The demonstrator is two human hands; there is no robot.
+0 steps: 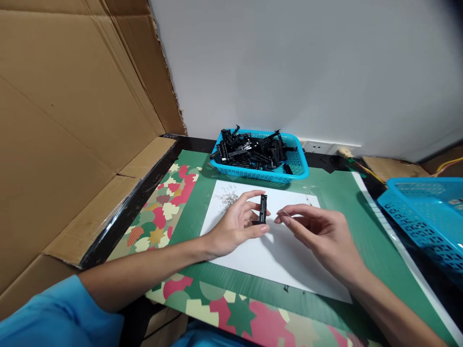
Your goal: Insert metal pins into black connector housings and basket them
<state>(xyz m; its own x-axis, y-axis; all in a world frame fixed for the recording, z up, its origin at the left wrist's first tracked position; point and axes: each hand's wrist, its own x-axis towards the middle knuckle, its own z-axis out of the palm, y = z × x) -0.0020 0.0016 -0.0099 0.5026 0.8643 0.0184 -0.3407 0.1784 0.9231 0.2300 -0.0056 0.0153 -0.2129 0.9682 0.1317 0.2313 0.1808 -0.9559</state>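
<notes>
Over a white sheet (260,255), my left hand (240,219) holds a narrow black plastic part (263,209) upright between thumb and fingers. Just to its right, my right hand (318,229) pinches a small thin piece (285,213) between thumb and forefinger; its exact shape is too small to tell. The two hands are a short gap apart. Near the sheet's upper left lies a scattered pile of tiny thin metal-looking pieces (228,198), partly behind my left hand.
A blue basket (253,174) heaped with black plastic parts (253,149) stands at the back. Another blue basket (423,231) is at the right edge. Cardboard (79,96) walls the left side. Sockets (317,147) and wires are at the wall.
</notes>
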